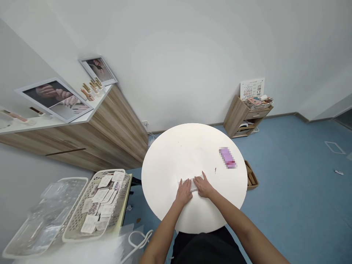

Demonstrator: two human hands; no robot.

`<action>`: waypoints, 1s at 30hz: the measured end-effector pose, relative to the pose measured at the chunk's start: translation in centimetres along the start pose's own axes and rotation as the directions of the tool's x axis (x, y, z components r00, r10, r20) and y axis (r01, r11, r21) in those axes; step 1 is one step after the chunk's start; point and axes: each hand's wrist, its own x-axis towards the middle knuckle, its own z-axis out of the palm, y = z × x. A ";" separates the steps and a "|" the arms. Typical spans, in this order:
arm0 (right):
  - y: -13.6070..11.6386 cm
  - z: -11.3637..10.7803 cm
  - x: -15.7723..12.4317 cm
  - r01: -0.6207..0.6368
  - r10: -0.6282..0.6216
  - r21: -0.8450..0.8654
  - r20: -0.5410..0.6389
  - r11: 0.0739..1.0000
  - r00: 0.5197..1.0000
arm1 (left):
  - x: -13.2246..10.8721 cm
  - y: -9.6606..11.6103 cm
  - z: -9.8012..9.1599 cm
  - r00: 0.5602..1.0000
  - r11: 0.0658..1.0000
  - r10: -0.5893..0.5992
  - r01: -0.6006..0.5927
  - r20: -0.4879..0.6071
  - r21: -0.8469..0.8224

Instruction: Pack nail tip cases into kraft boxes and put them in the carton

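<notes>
A small, pale, see-through flat packet [194,185] lies on the round white table [176,150] near its front. My left hand [184,192] is closed on the packet's left end, fingers along the far side and thumb towards me. At the opposite end, my right hand [203,186] grips it in a similar way, with one finger pointing away. Only the middle of the packet shows between my hands. Further right lies a purple, blurred-out rectangular object [227,157], apart from both hands. Close by is a tiny dark piece or mark [215,170].
On the left stand a white basket of cards [95,238] and another holding clear plastic packs [46,220]. A wooden cabinet [118,128] carries framed pictures and brushes. A small drawer unit [233,117] is by the wall, and a cardboard box [256,183] sits right of the table.
</notes>
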 end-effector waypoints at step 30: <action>0.8 0.6 3.8 -0.389 0.390 0.263 0.052 0.883 0.919 | -0.6 0.4 1.9 0.990 0.990 -0.076 0.090 -0.123 0.111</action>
